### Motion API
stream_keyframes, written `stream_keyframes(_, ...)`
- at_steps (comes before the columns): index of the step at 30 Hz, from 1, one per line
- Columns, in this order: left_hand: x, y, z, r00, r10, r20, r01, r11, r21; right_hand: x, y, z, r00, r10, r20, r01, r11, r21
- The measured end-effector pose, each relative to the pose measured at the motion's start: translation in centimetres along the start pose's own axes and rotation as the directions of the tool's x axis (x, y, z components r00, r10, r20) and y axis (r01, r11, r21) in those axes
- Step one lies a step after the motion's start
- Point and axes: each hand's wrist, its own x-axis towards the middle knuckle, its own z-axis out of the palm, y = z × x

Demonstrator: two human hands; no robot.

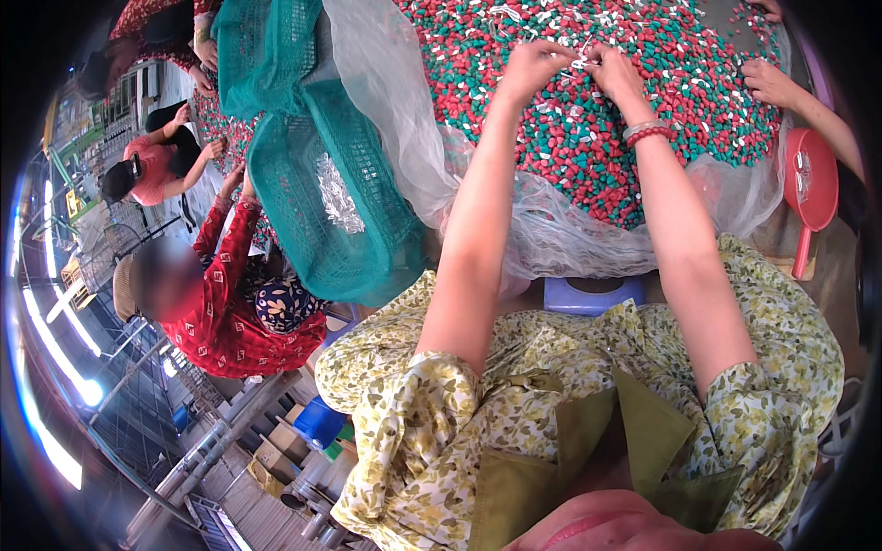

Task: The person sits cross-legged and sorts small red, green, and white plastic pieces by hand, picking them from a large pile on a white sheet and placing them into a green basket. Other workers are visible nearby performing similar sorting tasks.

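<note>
Both my arms reach forward over a wide heap of small red, green and white pieces. My left hand and my right hand are close together above the heap, each with fingers pinched. Between their fingertips is a small white piece, thin and strip-like; its exact kind is too small to make out. Similar white bits lie scattered among the coloured pieces below. A red beaded bracelet circles my right wrist.
Sheer plastic sheeting edges the heap. To the left, a teal mesh-lined basket holds white pieces; another basket stands behind. A red scoop lies right, near another person's hand. More people work at left.
</note>
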Motion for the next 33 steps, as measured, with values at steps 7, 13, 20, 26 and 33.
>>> stream_keyframes(7, 0.2, -0.7, 5.5, 0.992, 0.092, 0.087, -0.117, 0.394, 0.912, -0.9, 4.8, 1.7, 1.0, -0.021, -0.001, 0.02, 0.995, 0.095)
stream_keyframes(13, -1.9, -2.6, 2.5, 0.997, 0.044, -0.063, 0.031, 0.528, 0.849, -5.8, 3.7, -3.0, 0.908, -0.14, 0.396, -0.385, 0.1, 0.918)
stream_keyframes(20, -10.1, 0.1, -0.6, 0.998, 0.004, 0.063, 0.058, 0.318, -0.946, -4.9, 2.7, -2.9, 0.933, -0.184, 0.31, -0.298, 0.09, 0.95)
stream_keyframes(26, -12.3, -1.3, -0.2, 0.993, 0.08, -0.084, -0.08, -0.059, -0.995, -7.6, -5.5, -4.3, 0.904, -0.401, 0.147, 0.114, 0.558, 0.822)
stream_keyframes(33, -11.9, 0.0, 3.6, 0.989, -0.033, -0.145, -0.141, -0.512, -0.847, -12.0, -12.3, -3.7, 0.658, -0.734, 0.169, 0.679, 0.675, 0.289)
